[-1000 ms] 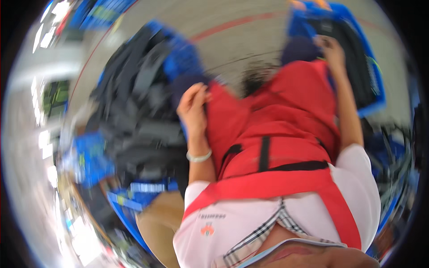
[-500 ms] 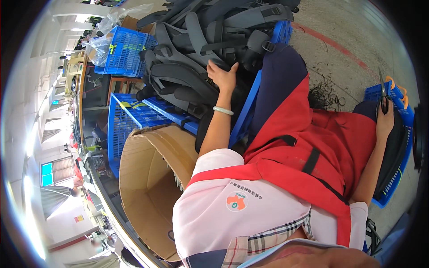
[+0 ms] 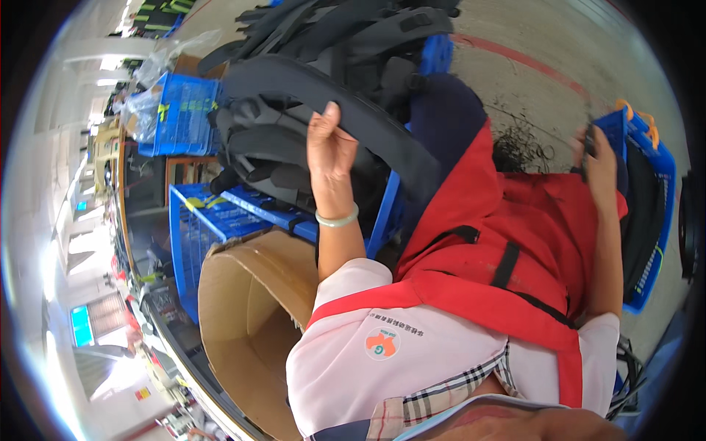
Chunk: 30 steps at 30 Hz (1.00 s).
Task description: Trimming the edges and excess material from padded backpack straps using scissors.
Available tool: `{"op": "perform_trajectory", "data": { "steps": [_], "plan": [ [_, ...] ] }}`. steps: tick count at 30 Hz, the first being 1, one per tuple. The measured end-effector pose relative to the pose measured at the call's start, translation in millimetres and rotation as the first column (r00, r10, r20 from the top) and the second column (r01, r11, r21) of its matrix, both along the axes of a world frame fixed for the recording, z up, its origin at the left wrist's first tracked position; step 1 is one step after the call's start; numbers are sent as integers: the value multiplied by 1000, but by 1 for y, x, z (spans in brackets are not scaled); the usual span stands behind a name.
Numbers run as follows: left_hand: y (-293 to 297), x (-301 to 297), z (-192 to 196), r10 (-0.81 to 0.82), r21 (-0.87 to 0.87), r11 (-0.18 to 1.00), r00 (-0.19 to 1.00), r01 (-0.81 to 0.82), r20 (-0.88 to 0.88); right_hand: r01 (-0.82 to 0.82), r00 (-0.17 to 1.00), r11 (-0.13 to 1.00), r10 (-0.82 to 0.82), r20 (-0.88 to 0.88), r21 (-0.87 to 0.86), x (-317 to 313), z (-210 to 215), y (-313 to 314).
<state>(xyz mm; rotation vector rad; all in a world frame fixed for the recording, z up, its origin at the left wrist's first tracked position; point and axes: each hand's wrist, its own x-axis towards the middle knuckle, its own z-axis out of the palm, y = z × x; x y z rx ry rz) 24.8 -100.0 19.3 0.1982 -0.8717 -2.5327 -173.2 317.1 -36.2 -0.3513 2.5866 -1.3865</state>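
My left hand is closed on a long dark grey padded strap, thumb on top, the fingertips partly hidden. The strap runs from the pile across to my left thigh. Behind it lies a heap of grey and black padded straps with webbing and buckles, spread over a blue plastic crate. My right hand is closed round black-handled scissors, smeared by motion, above my right knee and apart from the strap.
A second blue crate with dark pieces and orange handles stands at the right. A large open cardboard box is at my left. Black thread scraps lie on the floor. Another blue basket with plastic bags sits at the far left.
My left hand, which was open over the heap, has taken hold of a strap and drawn it toward my lap. My right hand has moved left with the scissors, away from the right crate.
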Motion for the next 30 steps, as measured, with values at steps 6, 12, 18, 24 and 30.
{"op": "perform_trajectory", "data": {
  "steps": [6,12,18,24,30],
  "plan": [
    [92,-44,-16,-201,-62,977,978,204,61,-330,820,778,517,246,-534,54,54,-83],
    [118,-58,-24,-263,-31,964,962,266,67,-236,764,730,547,342,-641,67,52,-82],
    [124,-59,-28,-182,-120,974,980,192,86,-257,826,752,497,266,-607,67,45,-74],
    [157,-49,-37,-331,-172,905,898,389,289,-199,898,823,370,236,-532,71,46,-82],
    [152,-47,-38,-273,-243,911,929,334,251,-209,893,890,343,291,-406,76,41,-70]
  ]
}}
